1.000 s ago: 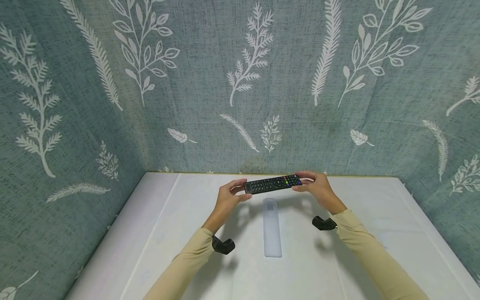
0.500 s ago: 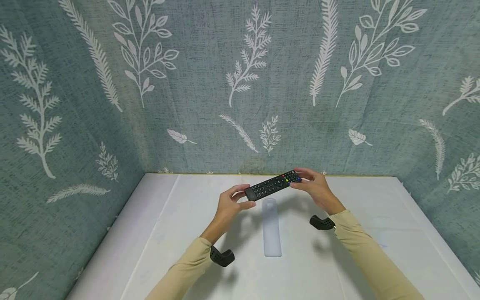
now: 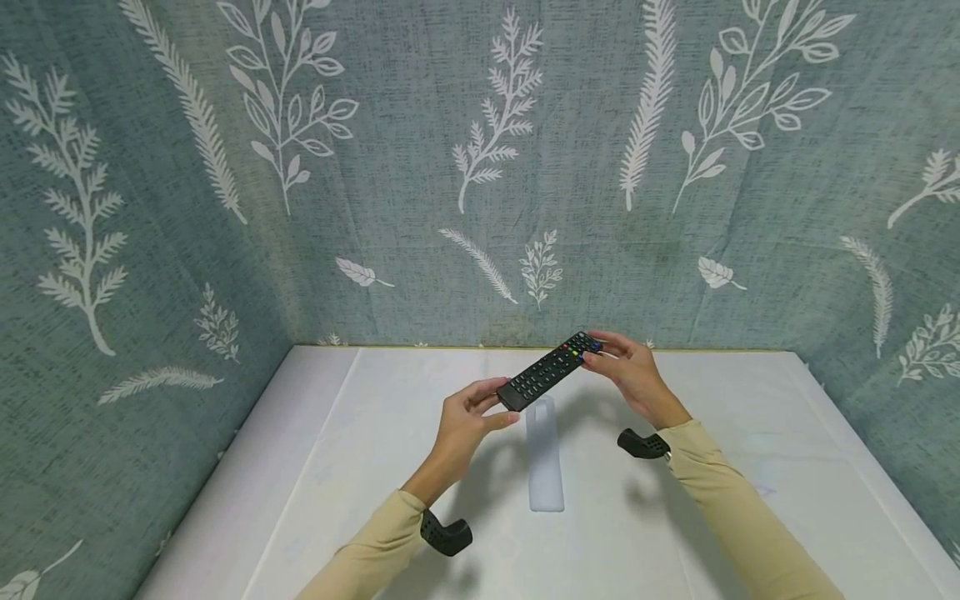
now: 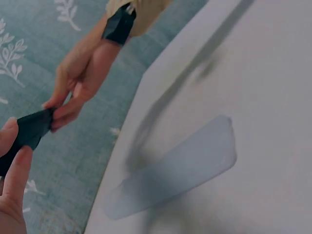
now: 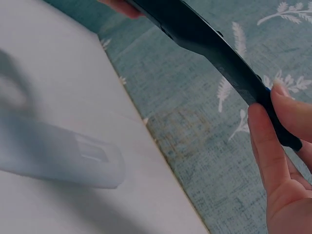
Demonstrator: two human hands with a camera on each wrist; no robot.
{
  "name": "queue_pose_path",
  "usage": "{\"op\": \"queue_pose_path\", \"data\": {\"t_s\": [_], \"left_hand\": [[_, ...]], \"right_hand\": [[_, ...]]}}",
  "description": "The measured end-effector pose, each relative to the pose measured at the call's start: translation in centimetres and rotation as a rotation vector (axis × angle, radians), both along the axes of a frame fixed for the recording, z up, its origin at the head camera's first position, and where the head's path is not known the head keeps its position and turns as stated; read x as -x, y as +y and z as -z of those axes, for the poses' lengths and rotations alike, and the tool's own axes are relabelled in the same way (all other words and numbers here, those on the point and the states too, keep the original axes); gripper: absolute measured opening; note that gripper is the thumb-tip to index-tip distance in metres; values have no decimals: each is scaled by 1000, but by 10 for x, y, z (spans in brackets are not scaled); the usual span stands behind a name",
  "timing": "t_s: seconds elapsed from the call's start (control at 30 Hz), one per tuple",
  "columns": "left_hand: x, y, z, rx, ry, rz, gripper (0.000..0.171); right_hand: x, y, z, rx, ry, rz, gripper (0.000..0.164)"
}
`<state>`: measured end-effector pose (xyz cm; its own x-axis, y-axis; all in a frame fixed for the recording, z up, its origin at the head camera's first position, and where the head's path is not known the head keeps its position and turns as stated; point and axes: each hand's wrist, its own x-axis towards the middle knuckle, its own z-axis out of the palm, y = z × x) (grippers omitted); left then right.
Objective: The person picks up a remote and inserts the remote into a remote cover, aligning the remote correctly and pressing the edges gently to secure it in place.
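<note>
A black remote control (image 3: 550, 371) with rows of buttons is held up above the table, slanting from lower left to upper right in the head view. My left hand (image 3: 468, 421) pinches its lower end between thumb and fingers. At the upper end, by the coloured buttons, my right hand (image 3: 630, 375) grips it the same way. The right wrist view shows the remote's edge and underside, with the right fingers (image 5: 267, 141) on it. Below the remote, a translucent whitish remote cover (image 3: 545, 467) lies flat on the table, its far end close under the remote in the head view.
The white table (image 3: 337, 467) ends at the back against a teal cloth (image 3: 420, 317) with white leaf prints, which also rises at both sides. A black wrist device (image 3: 447, 533) sits on the left wrist, and another black wrist device (image 3: 643, 444) on the right.
The remote has turned from nearly level to a steeper slant. Its left end has come down and nearer with my left hand, while its right end has risen slightly. The cover has stayed put.
</note>
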<state>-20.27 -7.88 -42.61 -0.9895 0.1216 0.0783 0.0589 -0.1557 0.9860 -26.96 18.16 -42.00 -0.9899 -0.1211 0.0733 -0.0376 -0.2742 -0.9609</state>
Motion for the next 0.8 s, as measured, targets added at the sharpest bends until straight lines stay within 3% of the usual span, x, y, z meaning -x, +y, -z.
{"op": "queue_pose_path", "data": {"t_s": [0.27,0.8], "left_hand": [[-11,3,2,-44,39,49,53],[-23,10,-1,-59,3,79,53]], "right_hand": [[0,-8,1,52,21,-4,52],[-5,-14,-6,-55,47,-45,57]]}}
